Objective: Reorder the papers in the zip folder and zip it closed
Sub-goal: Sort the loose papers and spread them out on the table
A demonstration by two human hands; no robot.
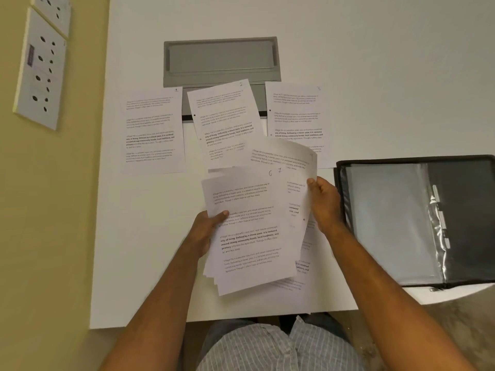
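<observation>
I hold a fanned stack of printed papers (249, 236) over the white desk (139, 250). My left hand (207, 228) grips the stack's left edge, thumb on the top sheet marked 6. My right hand (325, 202) pinches the right edge of a sheet (284, 156) that curls up behind the stack. Three numbered sheets lie flat in a row farther back: sheet 1 (151, 132) at the left, sheet 2 (225, 121) in the middle, sheet 3 (296, 116) at the right. The black zip folder (417, 220) lies open at the right, showing clear sleeves.
A grey cable tray flap (221, 60) is set into the desk behind the sheets. A wall socket panel (40, 70) is on the yellow wall at the left. The desk's front edge runs just above my lap.
</observation>
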